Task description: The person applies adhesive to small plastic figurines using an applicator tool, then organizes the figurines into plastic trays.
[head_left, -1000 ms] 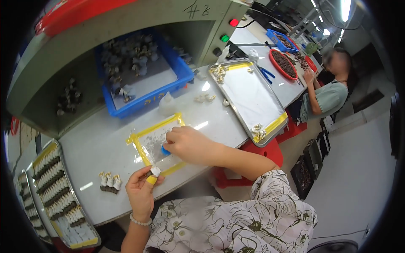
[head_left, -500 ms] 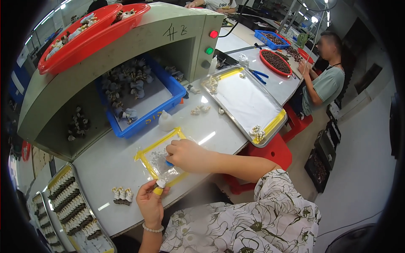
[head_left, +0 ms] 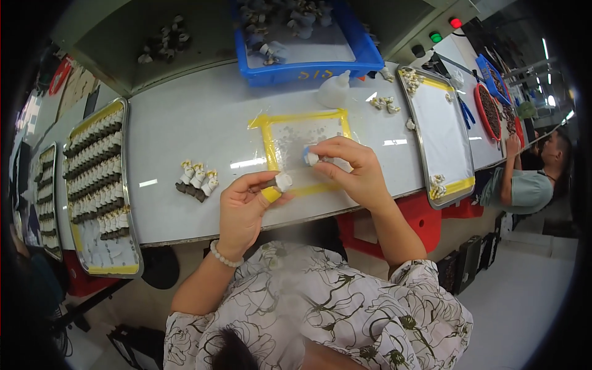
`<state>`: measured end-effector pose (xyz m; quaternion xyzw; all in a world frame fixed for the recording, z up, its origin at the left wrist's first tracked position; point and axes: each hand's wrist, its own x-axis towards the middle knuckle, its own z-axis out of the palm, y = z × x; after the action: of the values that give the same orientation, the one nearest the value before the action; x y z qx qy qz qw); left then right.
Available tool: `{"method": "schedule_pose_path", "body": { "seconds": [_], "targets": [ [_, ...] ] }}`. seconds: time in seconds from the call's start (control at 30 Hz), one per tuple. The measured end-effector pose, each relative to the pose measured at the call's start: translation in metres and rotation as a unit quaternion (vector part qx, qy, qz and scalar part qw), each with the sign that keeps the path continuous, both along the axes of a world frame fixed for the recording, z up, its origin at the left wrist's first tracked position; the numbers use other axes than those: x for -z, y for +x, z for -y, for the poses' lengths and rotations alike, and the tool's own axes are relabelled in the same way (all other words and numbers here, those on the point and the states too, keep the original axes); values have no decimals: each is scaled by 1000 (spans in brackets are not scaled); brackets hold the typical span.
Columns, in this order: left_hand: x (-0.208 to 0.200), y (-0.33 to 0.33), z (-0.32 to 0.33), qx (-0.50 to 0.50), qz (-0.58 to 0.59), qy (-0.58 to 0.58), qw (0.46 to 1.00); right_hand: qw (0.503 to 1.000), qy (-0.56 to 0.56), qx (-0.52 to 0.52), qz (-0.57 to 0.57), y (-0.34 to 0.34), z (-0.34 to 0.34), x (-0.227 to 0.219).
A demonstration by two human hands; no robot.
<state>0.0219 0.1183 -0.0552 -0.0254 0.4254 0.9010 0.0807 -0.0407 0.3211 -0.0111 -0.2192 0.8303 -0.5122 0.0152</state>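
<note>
My left hand (head_left: 242,200) pinches a small figurine piece (head_left: 283,181), white at one end and dark at the other. A yellow band (head_left: 270,195) shows at my fingertips beside it; whether it belongs to the piece or wraps a finger I cannot tell. My right hand (head_left: 357,171) is closed on a small white and blue piece (head_left: 310,156), held between thumb and fingers. Both hands are over the near edge of a clear sheet framed with yellow tape (head_left: 269,148), with grey smears on it. Three white and dark figurines (head_left: 198,180) lie left of my left hand.
A metal tray (head_left: 126,179) of figurine rows stands left, another tray (head_left: 55,203) beyond it. Behind the sheet are a white squeeze bottle (head_left: 334,90) and a blue bin (head_left: 308,75) inside a grey-green housing (head_left: 123,74). A paper-lined tray (head_left: 445,135) lies right; a person (head_left: 530,179) sits beyond.
My view has turned right and down toward the table. My right hand has lifted from the taped sheet with the white and blue piece, now close to my left hand's figurine piece.
</note>
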Motion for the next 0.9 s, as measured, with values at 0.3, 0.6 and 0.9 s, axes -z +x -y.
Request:
{"method": "schedule_pose_path", "body": {
  "seconds": [0.3, 0.6, 0.9],
  "targets": [
    [1, 3, 0, 1, 3, -2, 1000, 998, -30, -57, 13, 12, 10, -8],
    [-4, 2, 1, 20, 13, -4, 1000, 995, -6, -101, -8, 15, 15, -12],
    [0, 2, 4, 37, -24, -42, 998, 995, -23, -100, 9, 18, 13, 6]
  ]
}}
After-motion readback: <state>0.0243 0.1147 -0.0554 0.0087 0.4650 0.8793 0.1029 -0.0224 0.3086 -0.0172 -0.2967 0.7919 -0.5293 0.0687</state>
